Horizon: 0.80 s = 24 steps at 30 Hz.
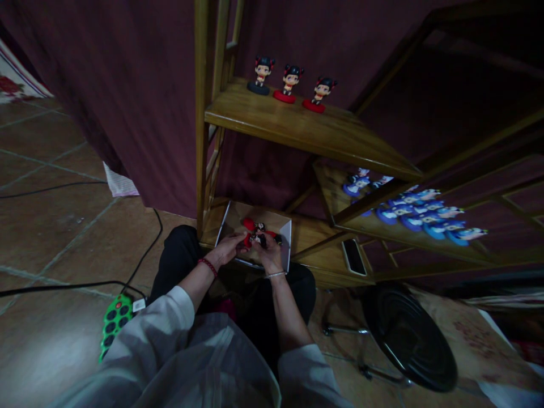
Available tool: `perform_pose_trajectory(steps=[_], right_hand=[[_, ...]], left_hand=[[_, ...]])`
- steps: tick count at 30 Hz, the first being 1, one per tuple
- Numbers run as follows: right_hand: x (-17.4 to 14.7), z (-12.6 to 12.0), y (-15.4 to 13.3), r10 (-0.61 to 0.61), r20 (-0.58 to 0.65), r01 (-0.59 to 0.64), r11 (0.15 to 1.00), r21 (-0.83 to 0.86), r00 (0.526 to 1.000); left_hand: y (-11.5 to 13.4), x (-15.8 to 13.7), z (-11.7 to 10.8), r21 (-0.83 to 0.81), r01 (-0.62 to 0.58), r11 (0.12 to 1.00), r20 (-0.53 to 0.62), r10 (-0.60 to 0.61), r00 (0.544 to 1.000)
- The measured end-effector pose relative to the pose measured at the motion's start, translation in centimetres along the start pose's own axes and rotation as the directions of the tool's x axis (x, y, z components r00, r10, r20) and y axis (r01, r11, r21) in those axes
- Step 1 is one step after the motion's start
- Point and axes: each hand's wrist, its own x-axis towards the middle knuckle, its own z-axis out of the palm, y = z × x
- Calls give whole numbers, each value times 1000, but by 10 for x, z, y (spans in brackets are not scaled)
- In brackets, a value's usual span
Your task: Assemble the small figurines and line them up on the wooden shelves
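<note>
A white open-topped box (288, 249) stands on the low wooden shelf in front of my knees. Several small figurines with black hair and red round bases lie in it. Both my hands reach in over its near side. My left hand (230, 249) has its fingers closed at the red base of a figurine (257, 239). Round the head end of this same figurine are the fingers of my right hand (270, 256). Just beyond it rests another figurine (259, 226) with a red base (248, 224). My fingers partly hide the held one.
On the upper shelf (297, 122) stand three similar figurines (290, 82). Several blue-based figurines (425, 212) lie on the right shelf. A phone-like black slab (354, 256) is on the low shelf. A black round stool (410, 337) stands right; a green power strip (115, 320) with cables lies left.
</note>
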Motion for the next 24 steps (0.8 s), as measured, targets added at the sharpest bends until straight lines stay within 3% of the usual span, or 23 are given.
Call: perform_pose_trajectory(steps=[7,14,24], right_hand=[[2,0,6,-46,-5,44,981,-190,999],[7,-1,2,-18,12,21,905,-425,1000],[20,9,31,-25,65,55,855,-515,998]], left_hand=[[0,9,-1,27,49,998,-80,-46,996],[-1,17,1,132,74,988,-109,-59,992],[-11,32,1,330,87,940,-166,-33,986]])
